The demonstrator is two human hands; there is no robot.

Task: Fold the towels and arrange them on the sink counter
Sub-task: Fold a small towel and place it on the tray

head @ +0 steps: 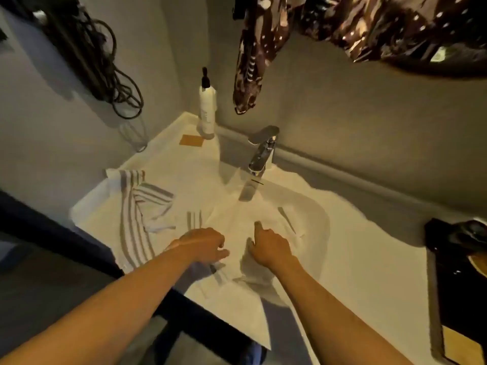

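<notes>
in the head view, a white towel (237, 293) lay spread and rumpled over the basin of the sink (320, 219) and the front of the surface (168, 167), one corner hanging past the front edge. a second, grey-striped towel (137, 209) lay crumpled to its left on the surface, touching or overlapping it. the left hand (203, 246) hovered over or rested on the white towel with its fingers curled downward; whether they pinched cloth could not be told. the right hand (271, 248) pressed on the towel with the forefinger stretched toward the faucet (261, 151) and the other fingers tucked under, and it could not be told if they held a fold. the step looked like flattening the white towel before the first fold. to do it well, the cloth should be pulled off the hollow basin onto flat surface, smoothed outward from the middle, and its edges matched before creasing, since the basin would let it sag. the towel was overexposed, so its edges, creases and the basin rim beneath were hard to trace. a pump bottle (207, 106) and a small tan square (191, 140) stood at the back corner. dark cords (116, 83) on the wall, patterned fabric (250, 56) above and a dark object (458, 259) at the right were cut off or too dim to name.
</notes>
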